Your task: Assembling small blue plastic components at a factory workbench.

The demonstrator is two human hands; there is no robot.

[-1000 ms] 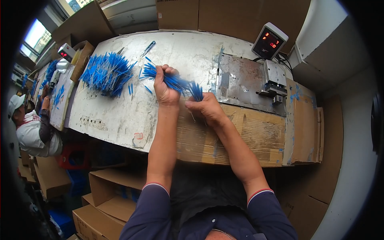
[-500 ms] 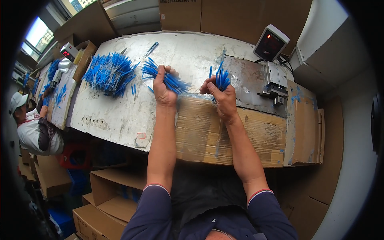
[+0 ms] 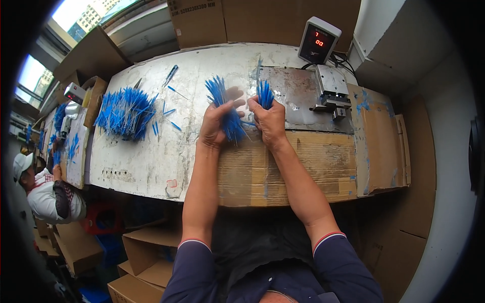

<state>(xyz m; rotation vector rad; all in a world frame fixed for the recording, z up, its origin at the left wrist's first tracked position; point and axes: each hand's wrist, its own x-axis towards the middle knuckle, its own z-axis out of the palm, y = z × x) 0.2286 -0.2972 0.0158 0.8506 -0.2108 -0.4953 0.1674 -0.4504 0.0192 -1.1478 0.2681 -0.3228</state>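
Observation:
My left hand [image 3: 214, 123] is closed loosely round a bundle of thin blue strips with pale, thread-like tails [image 3: 216, 91]; the strips stand up above the thumb and fan out below the fingers, which are slightly blurred. Close by on its right, my right hand [image 3: 271, 123] grips a smaller upright bundle of the same blue strips [image 3: 264, 92], its thumb pressed against them. A big pile of blue strips [image 3: 126, 113] lies on the white worktable [image 3: 141, 161] to the left. Several loose strips [image 3: 175, 125] are scattered between that pile and my left hand.
A metal fixture [image 3: 332, 88] sits on a steel plate [image 3: 290, 96] at the right, below a display box with red digits [image 3: 318, 41]. A blue-handled tool [image 3: 172, 74] lies at the back. Cardboard [image 3: 313, 166] covers the front edge. A co-worker [image 3: 55, 197] is at far left.
My hands have drawn closer together. The left bundle has turned from slanting to nearly upright. More loose strips lie beside the pile, the display digits differ, and the whole view has shifted.

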